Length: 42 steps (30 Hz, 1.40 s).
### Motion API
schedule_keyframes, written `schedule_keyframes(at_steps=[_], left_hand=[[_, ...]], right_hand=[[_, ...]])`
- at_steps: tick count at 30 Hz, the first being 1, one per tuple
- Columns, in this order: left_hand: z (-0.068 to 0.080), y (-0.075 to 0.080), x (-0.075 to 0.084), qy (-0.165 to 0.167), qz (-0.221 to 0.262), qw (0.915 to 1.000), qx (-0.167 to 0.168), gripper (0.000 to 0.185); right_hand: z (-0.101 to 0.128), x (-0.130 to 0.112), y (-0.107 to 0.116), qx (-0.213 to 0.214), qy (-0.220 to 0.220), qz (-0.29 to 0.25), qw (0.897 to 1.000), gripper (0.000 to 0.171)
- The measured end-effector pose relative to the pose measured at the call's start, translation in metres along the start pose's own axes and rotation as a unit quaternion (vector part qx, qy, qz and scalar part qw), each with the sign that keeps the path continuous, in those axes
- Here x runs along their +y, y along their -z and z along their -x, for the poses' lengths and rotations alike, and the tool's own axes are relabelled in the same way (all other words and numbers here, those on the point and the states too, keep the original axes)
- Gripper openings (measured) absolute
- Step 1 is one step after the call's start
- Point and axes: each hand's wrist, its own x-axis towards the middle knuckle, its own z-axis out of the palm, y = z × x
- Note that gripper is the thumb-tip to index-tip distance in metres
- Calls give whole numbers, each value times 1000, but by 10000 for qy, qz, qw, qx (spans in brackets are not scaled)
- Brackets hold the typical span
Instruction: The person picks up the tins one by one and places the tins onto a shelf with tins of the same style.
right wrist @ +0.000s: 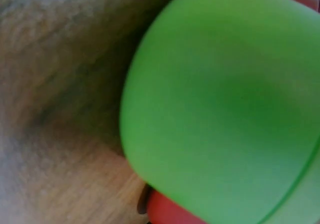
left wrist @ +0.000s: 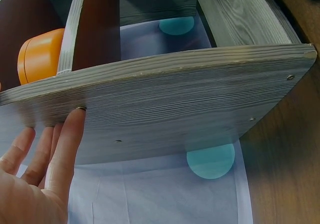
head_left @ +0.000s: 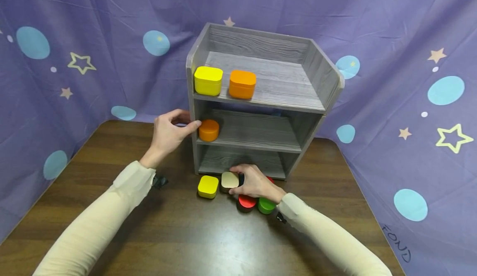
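My left hand [head_left: 169,133] is at the left side of a grey wooden shelf unit [head_left: 257,147]. Its straight fingers [left wrist: 70,149] touch the outer side panel, and the thumb reaches over the front edge beside an orange round box [head_left: 209,130] on the middle shelf. On the table before the unit, my right hand [head_left: 255,181] pinches a small box with a cream lid [head_left: 230,179] between thumb and fingers. A yellow box [head_left: 208,186] stands left of it. Under the right hand are a red-lidded round box [head_left: 246,202] and a green box [head_left: 266,205], which fills the right wrist view.
A yellow box [head_left: 208,80] and an orange box [head_left: 242,84] stand at the left of the top shelf. Another red piece [head_left: 270,179] shows partly behind the right hand. The brown table [head_left: 179,234] is bordered by a purple patterned cloth [head_left: 123,61].
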Motion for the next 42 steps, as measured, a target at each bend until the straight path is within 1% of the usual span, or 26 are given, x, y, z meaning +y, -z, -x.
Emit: schedule_keyframes(at_steps=[6,18,28,34,42], left_hand=[[0,0,0,9,-10,10000,17,31],[-2,-1,0,20,3,10000,35,32],[-1,-2,0,13,-42,10000,44,32],[-1,-2,0,79,-50,9999,56,33],[0,-2,0,108,-39,9999,92,33]], right_hand=[[1,-3,1,-11,-10,21,10000,67],[-1,0,-1,127,7,47,9999,61],[2,-6,2,251,-133,-348,9990,59],[4,-11,10,308,-219,-454,9983,57],[9,-22,22,298,-172,-826,9960,56]])
